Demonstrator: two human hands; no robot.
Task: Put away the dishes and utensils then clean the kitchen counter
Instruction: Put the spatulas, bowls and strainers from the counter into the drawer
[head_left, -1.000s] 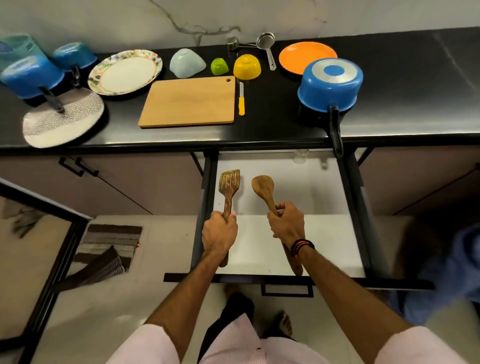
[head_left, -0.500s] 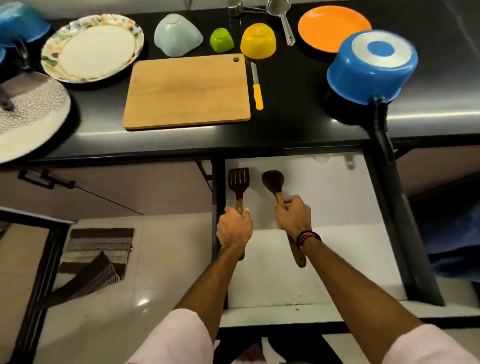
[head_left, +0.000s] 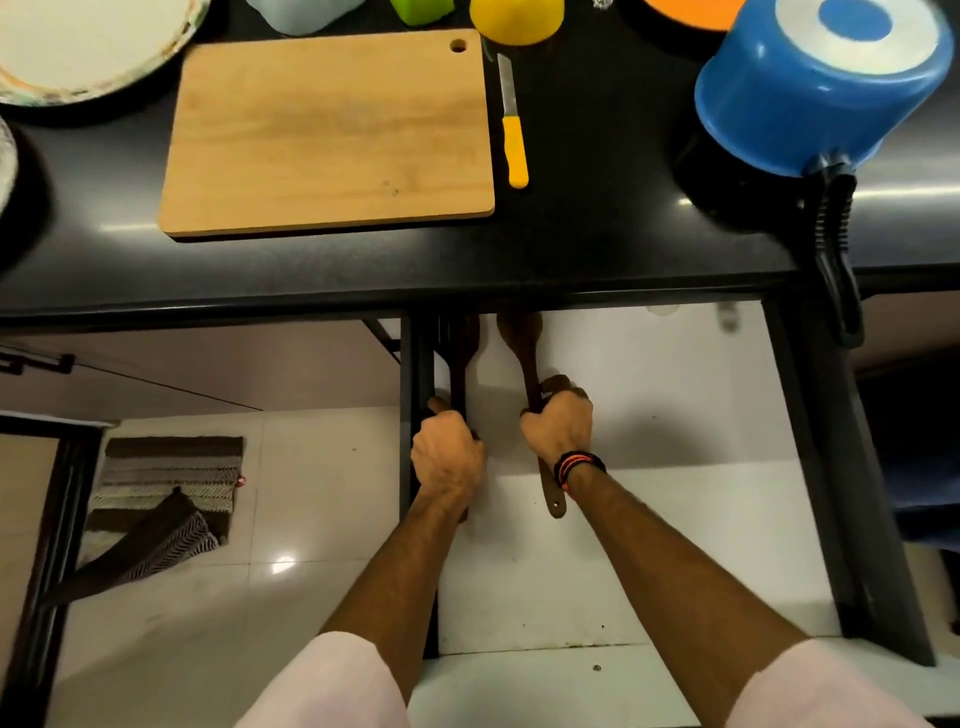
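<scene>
while the left hand (head_left: 448, 457) grips the handle of a slotted wooden spatula (head_left: 457, 358), the right hand (head_left: 558, 426) grips a wooden spoon (head_left: 522, 343); both utensils lie low inside the open white drawer (head_left: 675, 415), heads tucked under the glossy black counter (head_left: 597, 234). above sit one rectangular wooden cutting board (head_left: 327, 135), one yellow-handled knife (head_left: 513, 124) and one upturned blue saucepan (head_left: 810, 83).
</scene>
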